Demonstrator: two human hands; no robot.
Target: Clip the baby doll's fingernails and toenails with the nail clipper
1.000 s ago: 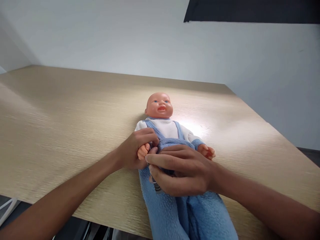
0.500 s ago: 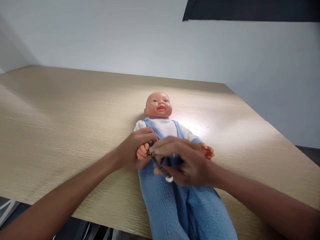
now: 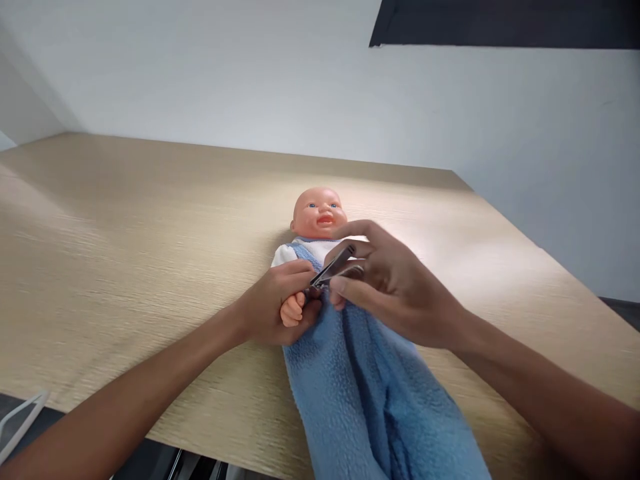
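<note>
A baby doll (image 3: 340,373) in blue fleece overalls and a white top lies on its back, head away from me. My left hand (image 3: 285,300) is closed round the doll's arm at the wrist, with the small plastic doll hand (image 3: 293,309) poking out between thumb and fingers. In my right hand (image 3: 390,280) is a metal nail clipper (image 3: 333,265), its lever raised at an angle, gripped between thumb and fingers. The clipper's tip is close to my left fingertips; whether it touches them I cannot tell. The doll's other arm is hidden behind my right hand.
The doll lies on a light wooden table (image 3: 165,220) whose right edge slopes away beside my right arm. A pale wall (image 3: 225,73) stands behind, with a dark panel (image 3: 500,23) at upper right. A white frame (image 3: 25,423) shows below the table's front edge.
My right hand has moved up and turned, so the nail clipper now shows with its lever raised, instead of pointing downward. My left hand stays round the doll's arm.
</note>
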